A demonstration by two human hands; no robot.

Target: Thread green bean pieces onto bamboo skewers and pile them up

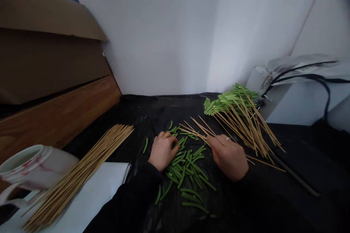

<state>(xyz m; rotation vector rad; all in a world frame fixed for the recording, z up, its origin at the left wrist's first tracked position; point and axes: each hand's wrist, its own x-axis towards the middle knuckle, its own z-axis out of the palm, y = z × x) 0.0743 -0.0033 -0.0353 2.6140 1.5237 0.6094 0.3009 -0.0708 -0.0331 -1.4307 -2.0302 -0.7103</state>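
Note:
A loose pile of cut green stems [188, 165], like garlic scape pieces, lies on black plastic sheeting. My left hand [163, 150] rests at the pile's left edge, its fingers bent and drawn together among the pieces. What sits between those fingertips is hidden. To the right of the pile, my right hand [228, 156] is closed over several thin bamboo skewers [194, 131]. Their tips point left and away from me, over the far part of the pile. One short green piece [146, 145] lies apart, left of my left hand.
Behind my right hand, more skewers [246, 127] fan out against a stack of green stems [232, 98]. A large skewer bundle [82, 174] lies at left on a white sheet [109, 178], beside a mug [41, 167]. A wall [169, 36] closes the back; cables [308, 76] hang at right.

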